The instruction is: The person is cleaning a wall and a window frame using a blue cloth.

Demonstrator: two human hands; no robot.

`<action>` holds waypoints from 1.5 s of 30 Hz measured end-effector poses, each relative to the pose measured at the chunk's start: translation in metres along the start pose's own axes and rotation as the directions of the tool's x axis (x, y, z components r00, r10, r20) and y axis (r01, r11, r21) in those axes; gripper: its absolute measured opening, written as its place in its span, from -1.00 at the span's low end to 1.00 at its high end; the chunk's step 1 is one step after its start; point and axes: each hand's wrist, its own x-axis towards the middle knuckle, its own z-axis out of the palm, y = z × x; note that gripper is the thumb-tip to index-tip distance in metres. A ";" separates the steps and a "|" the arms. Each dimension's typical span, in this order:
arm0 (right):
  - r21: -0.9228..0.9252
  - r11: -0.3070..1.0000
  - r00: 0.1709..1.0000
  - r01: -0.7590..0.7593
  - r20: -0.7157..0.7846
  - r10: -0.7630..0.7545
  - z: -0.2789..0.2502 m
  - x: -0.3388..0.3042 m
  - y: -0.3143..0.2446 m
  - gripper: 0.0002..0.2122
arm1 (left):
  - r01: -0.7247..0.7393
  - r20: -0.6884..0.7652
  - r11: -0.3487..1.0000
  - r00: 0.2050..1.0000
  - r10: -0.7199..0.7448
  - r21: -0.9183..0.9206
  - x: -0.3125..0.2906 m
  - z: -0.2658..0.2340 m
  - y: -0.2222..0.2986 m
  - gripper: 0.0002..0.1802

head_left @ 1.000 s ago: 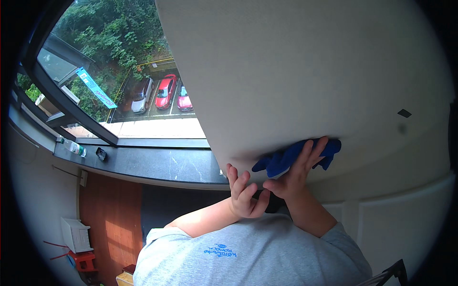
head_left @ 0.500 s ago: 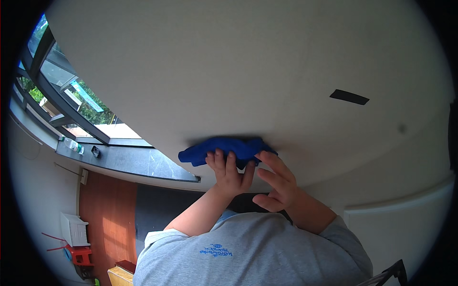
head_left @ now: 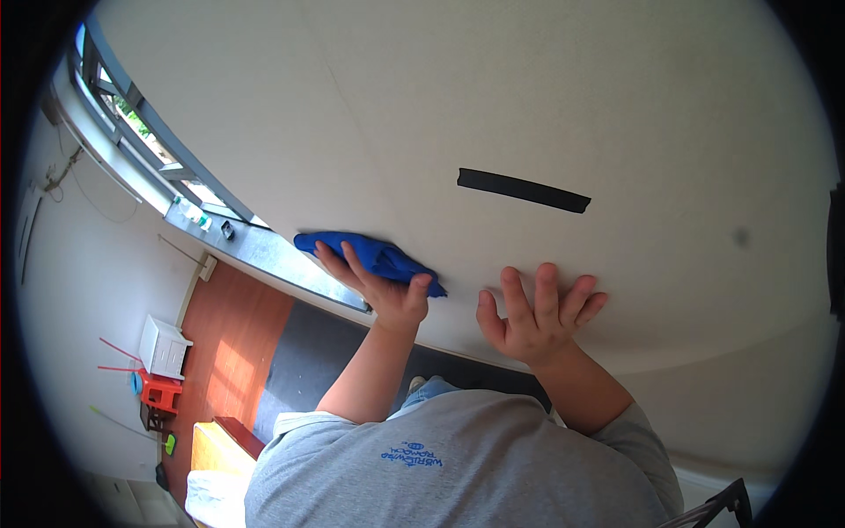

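Note:
A crumpled blue cloth (head_left: 374, 255) is pressed against the pale wall (head_left: 396, 114) under my left hand (head_left: 392, 295). That hand's fingers lie over the cloth's near side, with the thumb toward its right end. To the right, my right hand (head_left: 537, 326) has its fingers spread and holds nothing. Its fingertips point up at the wall and seem to rest on it. A strip of black tape (head_left: 524, 190) sticks to the wall above my right hand.
A window (head_left: 145, 132) with a dark sill (head_left: 264, 255) is at the left; a bottle (head_left: 192, 214) and a small black object (head_left: 228, 231) stand on the sill. Lower left are a white cabinet (head_left: 165, 348), a red stool (head_left: 160, 392) and a wooden piece of furniture (head_left: 216, 449).
My right hand has come off the cloth's right end and spread open against the wall. The view has turned; the tape now sits farther left, and the cloth is shifted left and tilted.

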 end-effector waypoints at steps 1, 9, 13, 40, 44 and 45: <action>0.005 1.000 1.000 0.000 -0.004 0.000 0.001 0.001 -0.001 -0.53 | -0.026 -0.019 1.000 0.999 0.026 0.005 -0.004 0.004 0.004 0.21; 0.069 0.997 0.998 0.043 0.042 -0.046 -0.006 -0.002 0.007 -0.55 | -0.182 0.027 0.982 0.983 0.181 0.051 -0.023 0.016 0.017 -0.16; 0.074 0.995 0.994 0.073 0.078 -0.078 -0.008 0.001 0.007 -0.55 | 0.125 -0.181 0.978 0.971 -0.155 -0.165 0.022 0.003 -0.035 -0.25; 0.022 0.991 0.991 0.131 0.007 -0.131 0.025 0.025 -0.032 -0.63 | -0.262 0.177 0.965 0.950 0.257 0.005 -0.029 -0.018 -0.058 -0.31; 0.012 0.995 0.995 0.094 -0.022 -0.094 0.025 0.019 -0.030 -0.62 | -0.271 0.151 0.961 0.953 0.261 0.051 -0.022 -0.026 -0.103 -0.30; -0.004 0.996 0.996 0.090 -0.016 -0.090 0.025 0.018 -0.030 -0.62 | -0.221 0.103 0.975 0.970 0.218 0.012 -0.016 -0.029 -0.117 -0.28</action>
